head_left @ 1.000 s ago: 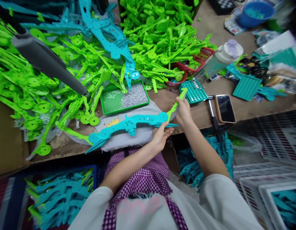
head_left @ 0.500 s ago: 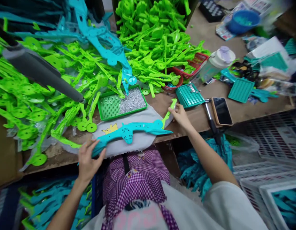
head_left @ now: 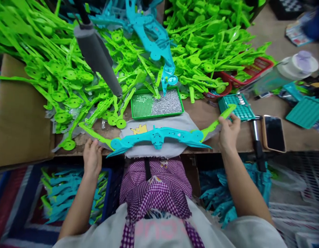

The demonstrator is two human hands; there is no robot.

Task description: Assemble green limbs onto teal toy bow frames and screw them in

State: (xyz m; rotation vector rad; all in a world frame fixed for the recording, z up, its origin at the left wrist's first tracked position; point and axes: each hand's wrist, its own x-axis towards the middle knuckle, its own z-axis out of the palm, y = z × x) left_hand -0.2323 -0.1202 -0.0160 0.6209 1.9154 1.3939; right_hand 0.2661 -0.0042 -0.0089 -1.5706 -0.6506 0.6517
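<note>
A blue plastic toy bow body (head_left: 158,137) lies across a grey cloth (head_left: 172,120) at the table's front edge, with a green plastic arm joined at each end by a round disc. My left hand (head_left: 92,156) is closed on the left green arm (head_left: 96,134), near its middle. At the other side my right hand (head_left: 229,132) pinches the right green arm (head_left: 213,127), which slants up and outward. Just behind the cloth is a green tray (head_left: 140,105) with many small silver pieces in its right half.
Heaps of green arms (head_left: 71,75) cover the back of the table. A grey electric screwdriver (head_left: 99,57) hangs over them. To the right are a teal tray (head_left: 237,106), a hammer (head_left: 258,144), a phone (head_left: 274,132) and a bottle (head_left: 286,70). A crate (head_left: 107,193) stands below left.
My left hand has shifted from the blue body's left end to the left green arm, now swung outward. The right hand has moved outward with its green arm. The view has turned left.
</note>
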